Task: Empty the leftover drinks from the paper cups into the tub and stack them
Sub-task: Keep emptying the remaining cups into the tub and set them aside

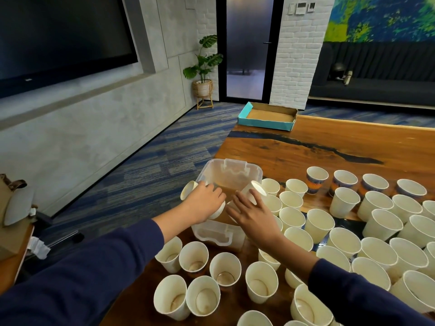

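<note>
A clear plastic tub (pixel 231 164) stands at the wooden table's left edge and holds brown liquid (pixel 231 189). My left hand (pixel 204 204) grips a white paper cup (pixel 188 189) lying sideways over the tub's left rim, its mouth pointing left. My right hand (pixel 251 214) holds a second paper cup (pixel 255 188), tipped over the tub's right side with its mouth facing up and right. Both hands hover above the tub's near half. Whether liquid is pouring from either cup cannot be seen.
Several upright white paper cups (pixel 317 223) crowd the table (pixel 329 147) to the right of and in front of the tub, some with brown dregs (pixel 224 277). Patterned cups (pixel 316 178) stand at the back. A teal cardboard tray (pixel 267 116) sits at the far edge.
</note>
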The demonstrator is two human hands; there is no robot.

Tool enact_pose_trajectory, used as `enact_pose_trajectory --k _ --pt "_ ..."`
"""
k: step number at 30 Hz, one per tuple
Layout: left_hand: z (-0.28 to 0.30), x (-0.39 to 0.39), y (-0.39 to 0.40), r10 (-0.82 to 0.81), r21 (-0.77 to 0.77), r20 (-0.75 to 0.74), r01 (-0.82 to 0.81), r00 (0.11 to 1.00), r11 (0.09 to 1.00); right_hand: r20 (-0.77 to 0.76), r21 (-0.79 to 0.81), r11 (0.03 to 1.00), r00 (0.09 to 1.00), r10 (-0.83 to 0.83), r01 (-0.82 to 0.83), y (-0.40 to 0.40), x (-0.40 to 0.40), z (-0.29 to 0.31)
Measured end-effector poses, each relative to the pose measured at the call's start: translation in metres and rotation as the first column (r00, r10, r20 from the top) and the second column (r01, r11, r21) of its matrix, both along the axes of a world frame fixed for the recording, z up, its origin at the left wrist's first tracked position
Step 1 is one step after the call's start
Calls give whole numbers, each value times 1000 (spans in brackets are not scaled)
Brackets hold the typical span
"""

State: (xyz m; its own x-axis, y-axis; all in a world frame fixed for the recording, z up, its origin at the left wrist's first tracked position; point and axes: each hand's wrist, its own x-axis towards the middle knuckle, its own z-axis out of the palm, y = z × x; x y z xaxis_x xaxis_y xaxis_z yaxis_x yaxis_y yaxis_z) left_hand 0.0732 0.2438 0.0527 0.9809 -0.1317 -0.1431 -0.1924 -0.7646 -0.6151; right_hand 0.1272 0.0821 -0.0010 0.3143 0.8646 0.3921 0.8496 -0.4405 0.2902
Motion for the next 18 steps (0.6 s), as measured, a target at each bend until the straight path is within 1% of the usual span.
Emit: enact_pose_trajectory --k 4,6,8,10,11,14,16,18 --pt "0 -1 0 5 -18 7 -5 1000 1000 -19 3 1000 1000 -6 6 0 0 -1" --pt "0 -2 0 16 -35 15 -16 1000 999 -5 18 1000 1000 -16 16 -1 0 -2" --pt "0 -2 0 48 -73 31 -45 998 996 27 58 998 999 -28 27 -3 3 -2" --pt "0 -3 -2 109 -151 81 -96 991 984 20 98 993 997 -73 71 -8 5 2" --pt "1 -4 -4 138 -199 121 -113 983 974 -14 113 986 993 -120 121 -11 5 5" --pt "3 -8 -14 189 -353 261 -88 947 932 -205 133 952 948 -245 275 -26 6 16" --pt "9 -7 -24 235 -491 316 -53 919 869 -304 150 929 910 -281 337 -39 8 26" --pt "17 -4 -37 275 -605 333 -19 902 796 -404 155 904 861 -310 398 -55 14 35"
